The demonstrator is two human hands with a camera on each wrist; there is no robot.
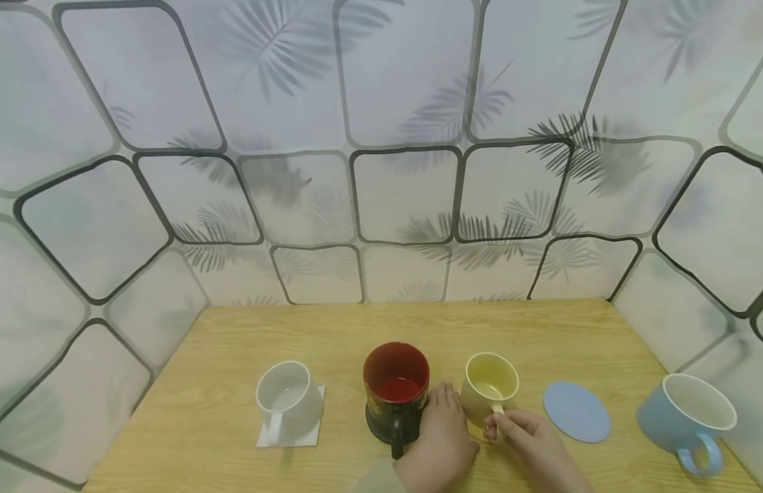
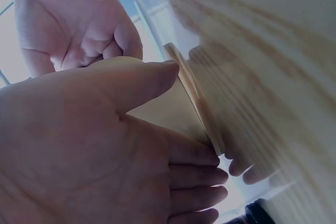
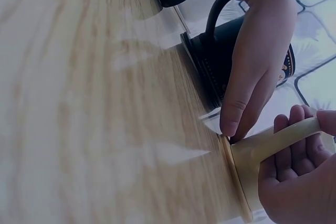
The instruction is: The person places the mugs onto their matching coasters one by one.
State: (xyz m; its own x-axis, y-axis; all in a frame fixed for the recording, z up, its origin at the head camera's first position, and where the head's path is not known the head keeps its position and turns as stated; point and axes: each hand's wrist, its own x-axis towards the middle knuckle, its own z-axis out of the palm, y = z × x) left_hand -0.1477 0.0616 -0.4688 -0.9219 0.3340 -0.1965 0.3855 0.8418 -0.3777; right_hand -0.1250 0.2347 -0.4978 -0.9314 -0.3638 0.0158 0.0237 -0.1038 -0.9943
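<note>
**Yellow mug (image 1: 483, 402) upright on its coaster (image 3: 235, 179)**

Your right hand (image 1: 532, 438) grips the handle (image 3: 289, 137), fingers curled; your left hand (image 1: 442, 438), fingers straight, lies beside the black mug (image 1: 381, 404). The head view looks inside the yellow mug; the right wrist view shows its coaster edge-on.

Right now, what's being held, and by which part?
The yellow mug, by its handle, in the right hand; the left hand rests beside it.

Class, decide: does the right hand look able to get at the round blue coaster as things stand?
Probably yes: the blue coaster lies bare beside the right hand, nothing standing between, though that hand grips the yellow mug's handle.
</note>
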